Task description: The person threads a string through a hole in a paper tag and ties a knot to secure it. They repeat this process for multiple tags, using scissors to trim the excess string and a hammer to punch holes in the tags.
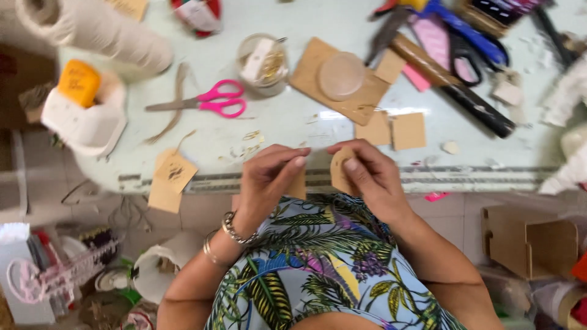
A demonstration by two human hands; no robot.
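Item in hand: a small rounded brown card tag [340, 173], being pinched by the right hand [367, 177], thumb lying flat over its face, so this grip is closed on it. Its long axis is running upright, roughly parallel to the thumb.

Left hand [269, 177]: fingers are curling shut, their tips pointing toward the right hand and almost meeting it; a second brown card piece [298, 185] is showing just below these fingers, but whether they are pinching it cannot be told. The tag is lying just to the right of the left grip, so the right hand is the nearer one. Both hands are hovering over the near edge of the pale tabletop [287, 122], above a lap in leaf-printed fabric.

Just beyond the right grip: two plain brown card squares [391, 129] are lying side by side.

Left of the left grip: two brown tags with a dark mark [171, 177] are overhanging the tabletop edge.

Further out, beyond the left grip: pink-handled scissors [208, 101] are lying with blades pointing away to the left; a clear jar [263, 64] is holding gold bits and a pale label.

Beyond the right grip: a larger brown card sheet [342, 82] is carrying a clear round lid.

Far left: a white tub with an orange block [82, 104] and a roll of pale twine [92, 27].

Far right: blue-handled scissors [471, 36] and a dark rod [452, 85] are lying slantwise.
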